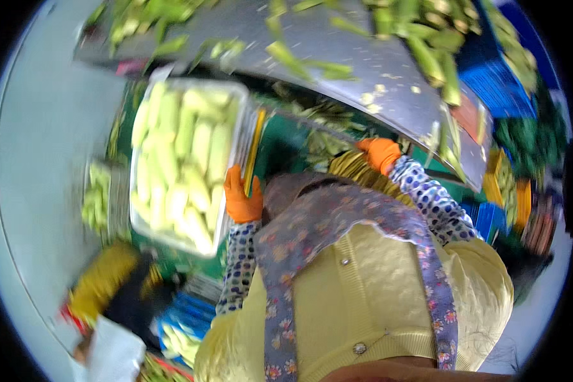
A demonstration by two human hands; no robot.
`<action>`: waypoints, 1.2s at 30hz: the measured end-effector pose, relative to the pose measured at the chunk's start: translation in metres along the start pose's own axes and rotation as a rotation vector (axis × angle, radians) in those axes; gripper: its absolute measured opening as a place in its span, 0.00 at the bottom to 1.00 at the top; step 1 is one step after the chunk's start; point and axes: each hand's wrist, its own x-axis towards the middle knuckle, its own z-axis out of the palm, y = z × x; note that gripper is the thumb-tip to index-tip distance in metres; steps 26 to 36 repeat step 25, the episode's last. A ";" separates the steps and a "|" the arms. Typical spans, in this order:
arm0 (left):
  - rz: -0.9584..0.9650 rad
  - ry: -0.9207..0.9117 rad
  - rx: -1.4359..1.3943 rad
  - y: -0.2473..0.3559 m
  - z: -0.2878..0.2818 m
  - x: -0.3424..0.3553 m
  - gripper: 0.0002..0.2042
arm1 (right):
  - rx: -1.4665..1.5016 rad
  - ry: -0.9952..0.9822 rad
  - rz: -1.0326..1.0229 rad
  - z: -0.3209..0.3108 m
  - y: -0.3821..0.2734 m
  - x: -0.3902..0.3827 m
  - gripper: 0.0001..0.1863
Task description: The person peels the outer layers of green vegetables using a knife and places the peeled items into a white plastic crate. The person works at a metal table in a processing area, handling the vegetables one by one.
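My left hand, in an orange glove, has its fingers stretched and apart beside the right rim of a white crate. It seems to hold nothing; whether it touches the rim is unclear. Pale green-yellow corn cobs, stripped of most of their husk, fill that crate. Over to the right, my right hand, also gloved in orange, is near the edge of the metal table. Blur hides how its fingers are set and whether they grip anything. Just below it lies a yellow and dark striped thing.
Husk leaves and unpeeled corn lie across the table. A blue crate stands at its right end, a yellow crate further down. More cobs are stacked at left. Another person is at lower left.
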 end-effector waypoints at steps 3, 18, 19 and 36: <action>0.409 -0.078 -0.049 0.030 0.046 0.096 0.25 | 0.125 0.172 0.050 0.008 0.020 -0.014 0.18; 1.171 -0.807 -0.152 0.255 0.395 0.366 0.23 | 0.668 0.172 0.747 -0.010 -0.020 -0.074 0.18; 1.106 -0.921 -0.119 0.271 0.411 0.359 0.24 | 0.685 0.176 0.828 -0.008 -0.030 -0.076 0.19; 0.774 -1.175 -0.383 0.351 0.427 0.238 0.26 | 0.903 0.256 1.220 -0.012 -0.113 -0.092 0.26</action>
